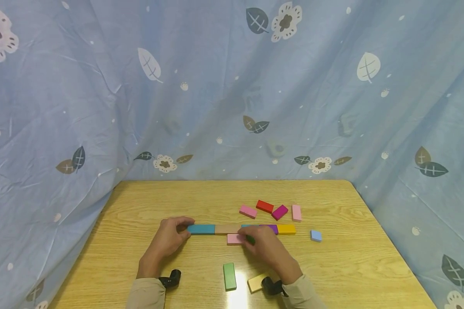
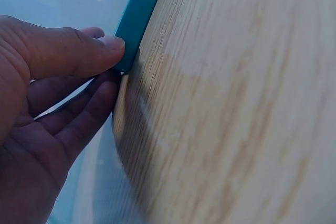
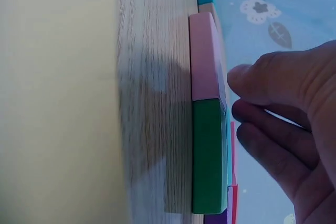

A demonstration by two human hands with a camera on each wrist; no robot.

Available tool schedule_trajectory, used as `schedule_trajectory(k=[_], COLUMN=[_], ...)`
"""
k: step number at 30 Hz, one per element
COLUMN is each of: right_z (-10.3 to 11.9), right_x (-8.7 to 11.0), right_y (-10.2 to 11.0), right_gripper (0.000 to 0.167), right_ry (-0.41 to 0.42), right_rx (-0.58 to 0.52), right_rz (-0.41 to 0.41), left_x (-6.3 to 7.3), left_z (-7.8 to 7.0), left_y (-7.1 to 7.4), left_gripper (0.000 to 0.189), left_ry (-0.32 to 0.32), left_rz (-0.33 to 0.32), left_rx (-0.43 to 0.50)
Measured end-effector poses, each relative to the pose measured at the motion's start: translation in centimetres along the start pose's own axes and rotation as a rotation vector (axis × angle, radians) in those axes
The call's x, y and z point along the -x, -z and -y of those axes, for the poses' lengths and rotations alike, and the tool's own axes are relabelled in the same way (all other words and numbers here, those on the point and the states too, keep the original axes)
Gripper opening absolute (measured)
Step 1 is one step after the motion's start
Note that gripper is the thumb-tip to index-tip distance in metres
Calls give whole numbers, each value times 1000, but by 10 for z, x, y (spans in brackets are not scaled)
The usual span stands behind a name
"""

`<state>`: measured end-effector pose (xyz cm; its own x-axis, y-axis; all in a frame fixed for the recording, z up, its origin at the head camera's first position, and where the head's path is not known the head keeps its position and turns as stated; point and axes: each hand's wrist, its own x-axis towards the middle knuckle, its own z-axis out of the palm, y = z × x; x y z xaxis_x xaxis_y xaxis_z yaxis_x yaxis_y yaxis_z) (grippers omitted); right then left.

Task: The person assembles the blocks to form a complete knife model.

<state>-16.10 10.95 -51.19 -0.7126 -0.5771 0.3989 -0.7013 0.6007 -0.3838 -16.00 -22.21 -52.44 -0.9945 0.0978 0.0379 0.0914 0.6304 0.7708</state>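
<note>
A row of blocks lies across the table: a long blue block (image 1: 202, 229), a tan block (image 1: 225, 229), a partly covered teal block (image 1: 249, 225), a purple block (image 1: 272, 228) and a yellow block (image 1: 287, 229). My left hand (image 1: 169, 235) pinches the blue block's left end between thumb and fingers. In front of the row, a pink block (image 3: 205, 59) touches a dark green block (image 3: 207, 156) end to end. Over these two hovers my right hand (image 1: 264, 245), fingers loosely bent; the right wrist view shows a gap between its fingertips and the blocks.
Behind the row lie two pink blocks (image 1: 248, 211), a red block (image 1: 264, 206) and a magenta block (image 1: 280, 212). A small light-blue block (image 1: 315, 235) sits to the right. Nearer me are a light green block (image 1: 230, 276) and a pale yellow block (image 1: 257, 283).
</note>
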Motion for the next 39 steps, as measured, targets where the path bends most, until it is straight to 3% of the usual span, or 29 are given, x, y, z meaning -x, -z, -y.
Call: schedule_trajectory(k=[7, 24, 39], right_z=[3, 0, 1], right_x=[-3, -7, -10], right_y=[-2, -5, -3], right_gripper=[21, 13, 13], right_ry=[11, -62, -57], right_rx=[-33, -34, -20], right_rz=[20, 52, 44], left_x=[1, 1, 0], left_z=[-1, 0, 0], left_y=[0, 1, 1], left_gripper=[36, 36, 37], left_ry=[-3, 2, -7], left_rz=[-2, 4, 6], left_rx=[-3, -4, 12])
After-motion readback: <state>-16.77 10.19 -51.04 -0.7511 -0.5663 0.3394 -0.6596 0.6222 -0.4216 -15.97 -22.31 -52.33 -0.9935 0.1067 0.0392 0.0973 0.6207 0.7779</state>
